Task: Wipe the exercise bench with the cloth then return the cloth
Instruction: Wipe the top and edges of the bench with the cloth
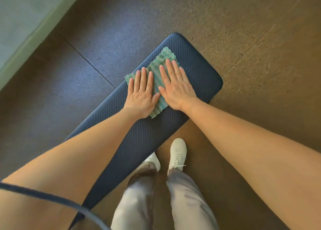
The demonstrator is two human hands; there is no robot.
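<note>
A long dark ribbed exercise bench [142,136] runs from the lower left to the upper right. A green wavy cloth [160,59] lies spread flat near the bench's far end. My left hand [141,91] rests palm down on the cloth's left part, fingers straight and slightly apart. Beside it, my right hand [175,84] presses flat on the cloth's right part. The thumbs almost touch. A few small wet specks [188,71] show on the bench just right of my right hand.
Speckled rubber floor tiles [243,38] surround the bench. A pale wall or ledge [22,25] runs along the upper left. My feet in white shoes [178,151] stand at the bench's right side. A dark cord [52,197] crosses the lower left corner.
</note>
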